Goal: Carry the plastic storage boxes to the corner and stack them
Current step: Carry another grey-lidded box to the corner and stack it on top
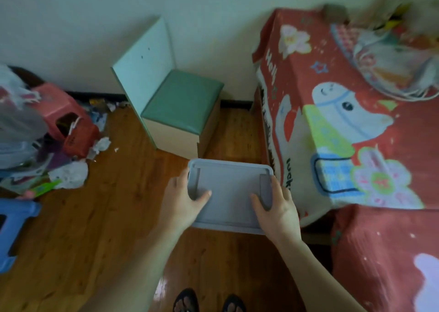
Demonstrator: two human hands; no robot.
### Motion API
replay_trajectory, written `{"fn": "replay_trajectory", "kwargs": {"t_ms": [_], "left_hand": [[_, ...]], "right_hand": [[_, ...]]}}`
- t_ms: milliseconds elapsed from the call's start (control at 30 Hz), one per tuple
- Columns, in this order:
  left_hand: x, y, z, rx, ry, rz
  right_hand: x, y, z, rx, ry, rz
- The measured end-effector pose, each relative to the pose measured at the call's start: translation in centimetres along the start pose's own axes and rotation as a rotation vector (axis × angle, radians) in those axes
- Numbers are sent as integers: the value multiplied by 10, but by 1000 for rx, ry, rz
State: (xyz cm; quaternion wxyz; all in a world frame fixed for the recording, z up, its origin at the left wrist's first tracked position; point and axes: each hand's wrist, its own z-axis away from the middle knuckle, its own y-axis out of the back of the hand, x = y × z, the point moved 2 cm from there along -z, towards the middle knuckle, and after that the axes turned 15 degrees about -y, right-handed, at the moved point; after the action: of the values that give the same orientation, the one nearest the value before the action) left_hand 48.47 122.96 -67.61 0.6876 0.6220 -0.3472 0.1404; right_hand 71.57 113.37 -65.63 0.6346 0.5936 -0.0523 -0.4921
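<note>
A grey plastic storage box [230,188] with its lid on is held up above the wooden floor, in the middle of the view. My left hand [183,200] grips its left side, thumb lying on the lid and fingers down the side. My right hand [276,208] grips the right side the same way, thumb on the lid. The body of the box under the lid is hidden. No other storage box shows.
A small green-seated chair [175,102] stands against the wall just ahead. A table under a red cartoon cloth [344,121] fills the right. Litter, a pink stool [57,107] and a blue stool [14,226] crowd the left. My feet [209,301] stand on the floor below.
</note>
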Motion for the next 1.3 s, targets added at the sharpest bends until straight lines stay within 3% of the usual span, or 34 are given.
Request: {"fn": "replay_trajectory", "kwargs": {"t_ms": [833,1300], "left_hand": [[235,257,-45,197,-198,-68],[313,355,-65,297,-249,-52]], "right_hand": [[-190,275,43,153,199,-68],[-261,378,57,230,291,-59]]}}
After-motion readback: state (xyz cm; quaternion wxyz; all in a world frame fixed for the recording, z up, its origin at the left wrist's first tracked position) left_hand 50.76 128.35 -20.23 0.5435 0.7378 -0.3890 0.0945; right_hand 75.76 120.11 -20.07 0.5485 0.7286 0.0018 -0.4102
